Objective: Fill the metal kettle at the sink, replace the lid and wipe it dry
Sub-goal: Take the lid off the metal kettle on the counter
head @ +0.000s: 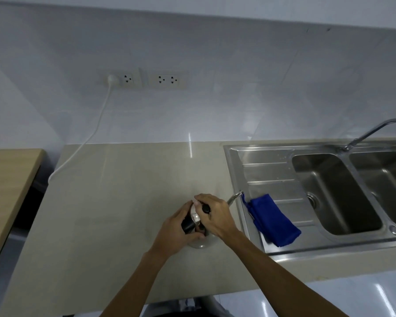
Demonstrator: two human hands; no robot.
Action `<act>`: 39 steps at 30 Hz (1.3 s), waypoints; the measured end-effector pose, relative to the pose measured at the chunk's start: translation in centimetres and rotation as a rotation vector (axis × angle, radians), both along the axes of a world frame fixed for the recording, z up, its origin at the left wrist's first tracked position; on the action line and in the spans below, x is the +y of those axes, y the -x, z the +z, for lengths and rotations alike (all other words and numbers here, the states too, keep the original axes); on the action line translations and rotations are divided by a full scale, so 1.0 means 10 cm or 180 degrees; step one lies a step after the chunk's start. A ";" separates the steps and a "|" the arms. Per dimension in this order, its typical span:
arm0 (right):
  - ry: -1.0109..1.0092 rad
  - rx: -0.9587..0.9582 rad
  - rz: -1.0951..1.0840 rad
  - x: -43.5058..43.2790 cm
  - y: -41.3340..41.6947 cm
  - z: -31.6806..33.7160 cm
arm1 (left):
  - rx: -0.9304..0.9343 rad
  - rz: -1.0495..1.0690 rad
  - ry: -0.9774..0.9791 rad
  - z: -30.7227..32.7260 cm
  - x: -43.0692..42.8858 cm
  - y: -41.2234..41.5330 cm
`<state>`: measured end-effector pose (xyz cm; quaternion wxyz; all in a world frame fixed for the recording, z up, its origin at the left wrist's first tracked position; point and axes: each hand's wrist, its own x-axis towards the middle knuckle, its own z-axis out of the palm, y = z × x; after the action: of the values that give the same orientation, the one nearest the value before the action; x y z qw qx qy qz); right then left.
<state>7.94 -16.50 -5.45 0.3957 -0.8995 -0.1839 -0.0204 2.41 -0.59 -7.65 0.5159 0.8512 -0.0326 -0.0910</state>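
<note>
The metal kettle (200, 242) stands on the beige surface (114, 202), near its front edge and just left of the stainless steel sink (281, 172). Both hands cover most of it, so only the lower curve of its body, a bit of shiny top and the thin spout (234, 196) show. The spout points up and to the right, its tip just over the sink's left rim.

The left hand (177, 232) is on the kettle's left side, fingers curled around the black handle (188, 224) with the thumb tucked underneath near the body. The right hand (216, 215) lies over the top of the kettle, fingers bent down and closed around the lid by its black knob (206, 210), which pokes out between them. Whether the lid is fully seated cannot be told, as the hand hides its rim.

A folded blue cloth (273, 221) lies on the ridged draining board of the sink, just right of the spout and apart from the hands. Beyond it are two sink basins and a curved faucet (373, 131). On the tiled wall are power outlets (144, 80), with a white cord (87, 138) plugged into the leftmost and trailing down to the left. A wooden table (7, 184) sits at the far left.
</note>
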 end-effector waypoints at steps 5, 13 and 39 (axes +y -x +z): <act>0.0010 -0.0041 0.0119 -0.01 -0.03 0.03 | -0.0014 -0.0008 0.0048 0.02 -0.01 -0.02; 0.0312 -0.0526 0.0460 0.00 -0.04 0.03 | -0.0011 -0.0065 0.0001 -0.03 0.00 -0.04; 0.0003 0.0256 -0.0147 0.04 0.05 0.02 | 0.0038 -0.0065 0.0033 -0.05 0.01 -0.03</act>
<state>7.47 -16.13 -5.22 0.4018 -0.9038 -0.1471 0.0067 2.74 -0.46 -8.12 0.5196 0.8475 -0.0386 -0.1012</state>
